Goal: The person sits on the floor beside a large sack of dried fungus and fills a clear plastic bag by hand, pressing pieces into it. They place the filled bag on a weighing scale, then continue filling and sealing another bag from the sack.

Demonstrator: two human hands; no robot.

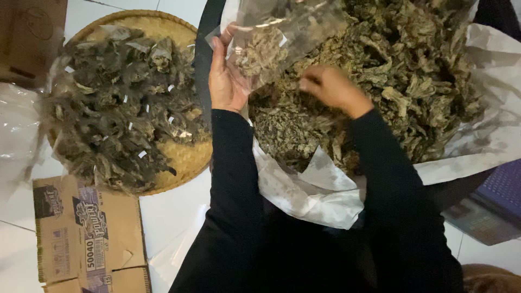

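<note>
A head-worn camera looks down at two hands in black sleeves working over a big heap of dried, crinkled grey-green leaves (401,70) lying on crumpled white paper sheeting (304,190). The heap is the landmark here.

The left hand (227,81) is raised at the heap's left edge, palm open towards the camera, its fingers and thumb pinched on the side of a small clear plastic bag (277,38). The bag hangs above the heap's upper left part and is partly filled with the same dried leaves.

The right hand (331,87) hovers over the middle of the heap, just below the bag. Its fingers are curled loosely inward; the hand is blurred, so I cannot tell whether it grips any leaves.

Left of the heap sits a round woven bamboo tray (184,157), piled with many small filled clear bags (119,103). Below the tray, further left of the heap, lies a flattened brown cardboard box (87,233) on a white tiled floor (168,211).
</note>
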